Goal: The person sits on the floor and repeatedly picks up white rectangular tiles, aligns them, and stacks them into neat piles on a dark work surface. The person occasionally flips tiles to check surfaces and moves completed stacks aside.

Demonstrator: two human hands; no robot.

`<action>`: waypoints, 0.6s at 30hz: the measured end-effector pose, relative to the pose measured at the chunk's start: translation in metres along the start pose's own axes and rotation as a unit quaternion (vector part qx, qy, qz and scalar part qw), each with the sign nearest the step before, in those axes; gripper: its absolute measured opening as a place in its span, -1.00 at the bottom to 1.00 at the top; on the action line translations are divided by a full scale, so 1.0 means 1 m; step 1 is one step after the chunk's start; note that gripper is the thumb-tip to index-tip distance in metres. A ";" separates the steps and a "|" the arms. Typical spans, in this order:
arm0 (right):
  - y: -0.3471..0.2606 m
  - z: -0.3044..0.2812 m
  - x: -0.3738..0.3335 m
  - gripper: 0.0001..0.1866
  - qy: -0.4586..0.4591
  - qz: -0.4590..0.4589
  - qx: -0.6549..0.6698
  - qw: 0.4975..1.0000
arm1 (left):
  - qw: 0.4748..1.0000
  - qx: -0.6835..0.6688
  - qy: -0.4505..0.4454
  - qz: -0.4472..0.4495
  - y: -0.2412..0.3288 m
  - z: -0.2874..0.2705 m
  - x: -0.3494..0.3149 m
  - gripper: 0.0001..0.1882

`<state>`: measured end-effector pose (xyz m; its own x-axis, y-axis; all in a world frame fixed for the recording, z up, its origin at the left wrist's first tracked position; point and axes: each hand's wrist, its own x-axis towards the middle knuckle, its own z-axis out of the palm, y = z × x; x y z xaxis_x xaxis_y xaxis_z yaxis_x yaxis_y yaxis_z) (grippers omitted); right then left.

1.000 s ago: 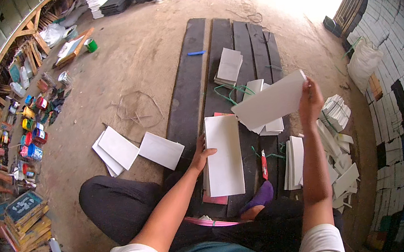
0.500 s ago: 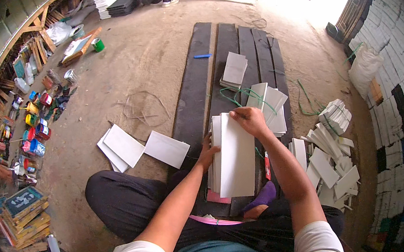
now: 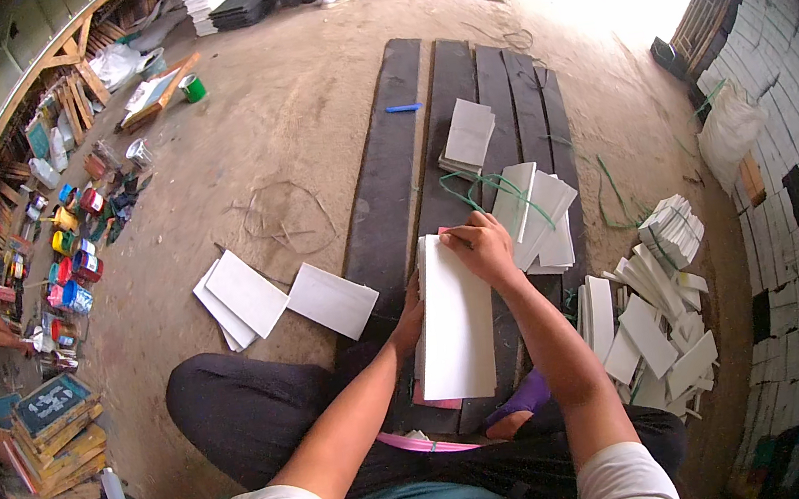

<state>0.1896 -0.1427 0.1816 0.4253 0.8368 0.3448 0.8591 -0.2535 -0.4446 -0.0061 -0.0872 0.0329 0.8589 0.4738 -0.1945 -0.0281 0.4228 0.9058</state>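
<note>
A stack of white rectangular sheets (image 3: pixel 457 327) stands in front of me on dark planks or strips (image 3: pixel 386 151). My left hand (image 3: pixel 411 314) is closed around the stack's left side, its fingers partly hidden behind it. At the top right corner my right hand (image 3: pixel 485 245) pinches the upper edge, its thumb and fingers pressed together. A bit of pink shows beside those fingertips, and a pink piece (image 3: pixel 436 405) peeks out under the stack's lower end. Just beyond my right hand lie a fanned pile of white sheets (image 3: pixel 548 221) and a green cord (image 3: pixel 481 183).
A smaller white stack (image 3: pixel 468 133) and a blue tool (image 3: pixel 403 108) rest farther up the strips. Loose sheets (image 3: pixel 246 298) lie left; scattered white pieces (image 3: pixel 644 334) and a tied bundle (image 3: pixel 672 231) lie right. Paint pots (image 3: pixel 76 294) line the left, where another person's arm (image 3: pixel 0 326) reaches in.
The top sheet now sits nearly flush over the stack, where it was offset to the right. My right hand has shifted slightly left and down. The other person's arm reaches farther toward the pots.
</note>
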 end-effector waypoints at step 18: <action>0.024 0.002 0.009 -0.61 0.000 0.101 0.093 0.990 | 0.998 0.049 0.047 0.016 0.070 0.024 -0.004 0.20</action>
<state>0.2140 -0.1403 0.1723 0.5838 0.7778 0.2328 0.6885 -0.3223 -0.6497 0.0009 -0.0775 0.1060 0.8061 0.5583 -0.1960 -0.0006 0.3320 0.9433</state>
